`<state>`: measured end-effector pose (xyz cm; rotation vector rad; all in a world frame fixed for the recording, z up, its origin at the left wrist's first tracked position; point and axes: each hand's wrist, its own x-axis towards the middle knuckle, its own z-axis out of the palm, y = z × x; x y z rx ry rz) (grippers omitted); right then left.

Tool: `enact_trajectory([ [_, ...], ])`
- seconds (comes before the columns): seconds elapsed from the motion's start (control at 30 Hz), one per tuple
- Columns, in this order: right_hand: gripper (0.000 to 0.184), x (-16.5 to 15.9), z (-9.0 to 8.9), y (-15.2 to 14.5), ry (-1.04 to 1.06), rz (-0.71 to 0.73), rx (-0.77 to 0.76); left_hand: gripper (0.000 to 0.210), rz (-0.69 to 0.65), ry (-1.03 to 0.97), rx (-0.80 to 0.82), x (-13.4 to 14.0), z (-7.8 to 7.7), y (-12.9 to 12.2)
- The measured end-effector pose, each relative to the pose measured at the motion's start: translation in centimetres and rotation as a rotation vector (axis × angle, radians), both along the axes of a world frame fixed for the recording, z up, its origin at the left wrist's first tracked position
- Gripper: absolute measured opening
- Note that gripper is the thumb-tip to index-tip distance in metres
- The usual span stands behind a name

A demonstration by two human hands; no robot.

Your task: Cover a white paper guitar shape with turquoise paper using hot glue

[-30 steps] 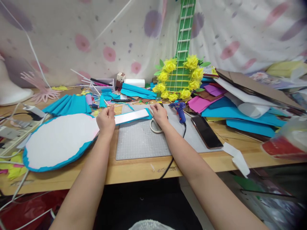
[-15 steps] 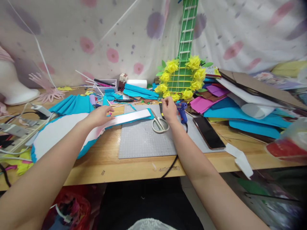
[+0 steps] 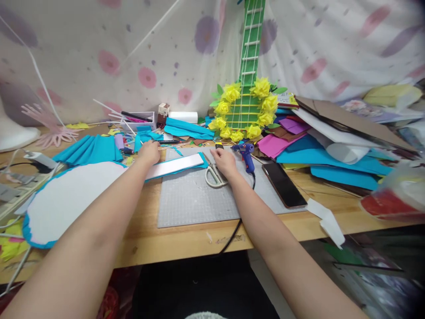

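Note:
A guitar-shaped cutout, white on top with a blue edge, lies at the left of the table. Its narrow neck reaches onto a grey cutting mat. My left hand is over the near end of that neck, by scattered craft pieces; its fingertips are hidden. My right hand is closed, fingers curled together, over the handles of the scissors. What it grips, if anything, I cannot make out. Just beyond it shows a yellow-and-black tool end. A blue glue gun sits right of this hand.
A green paper guitar with yellow flowers stands at the back. A phone lies on the mat's right side. Stacked coloured paper and a plastic cup are at right. Power strips and cables crowd the left.
My left hand has moved forward and right, toward the loose pieces. My right hand has shifted slightly left, over the scissors. The cutout's body has slid left and nearer. The view has shifted right.

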<state>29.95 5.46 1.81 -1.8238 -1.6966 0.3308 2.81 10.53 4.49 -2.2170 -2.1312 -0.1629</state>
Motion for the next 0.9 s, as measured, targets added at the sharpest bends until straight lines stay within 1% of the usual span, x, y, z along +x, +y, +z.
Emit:
enact_trajectory([
  [0.07,0.041,0.0,-0.3,0.1,-0.003,0.012,-0.001,0.035,-0.051,0.049,-0.043,0.5,-0.5,0.7],
  [0.17,0.043,0.0,-0.5,0.4,0.004,0.033,0.006,0.035,-0.071,0.108,-0.069,0.9,-0.8,1.3],
  [0.23,0.043,0.1,-0.6,0.5,0.014,0.034,0.014,0.036,-0.084,0.147,-0.066,0.9,-0.7,1.2],
  [0.3,0.042,0.0,-0.6,0.4,0.032,0.040,0.036,0.036,-0.054,0.125,-0.042,0.8,-0.4,0.9],
  [0.37,0.042,-0.2,-0.4,0.2,0.060,0.061,0.087,0.036,0.033,0.015,0.043,0.8,0.3,0.3],
  [0.43,0.040,-0.6,-0.1,-0.2,0.092,0.084,0.161,0.032,0.119,-0.156,0.196,1.1,1.1,-0.2],
  [0.5,0.038,-1.4,0.3,-0.7,0.139,0.112,0.212,0.025,0.132,-0.360,0.347,2.0,1.8,-0.7],
  [0.53,0.035,-1.9,0.5,-0.8,0.171,0.136,0.214,0.022,0.106,-0.470,0.385,2.8,2.2,-0.9],
  [0.57,0.030,-2.4,0.6,-1.0,0.210,0.171,0.202,0.020,0.065,-0.596,0.387,3.7,2.4,-1.2],
  [0.63,0.020,-3.4,0.7,-1.1,0.306,0.274,0.150,0.016,-0.044,-0.833,0.301,6.0,2.6,-1.8],
  [0.7,0.024,-4.2,0.6,-1.1,0.405,0.367,0.091,0.013,-0.159,-0.991,0.209,8.5,2.4,-2.8],
  [0.73,0.024,-4.5,0.4,-1.0,0.454,0.389,0.062,0.012,-0.206,-1.060,0.148,9.7,2.3,-3.4],
  [0.8,0.016,-4.7,0.3,-0.9,0.554,0.383,0.007,0.013,-0.271,-1.152,0.069,11.6,2.0,-4.7],
  [0.83,0.015,-4.6,0.3,-0.8,0.603,0.371,-0.017,0.013,-0.285,-1.157,0.087,12.4,2.0,-5.3],
  [0.9,0.020,-4.0,0.8,-0.7,0.680,0.365,-0.027,0.013,-0.286,-1.149,0.160,13.2,1.8,-6.1],
])
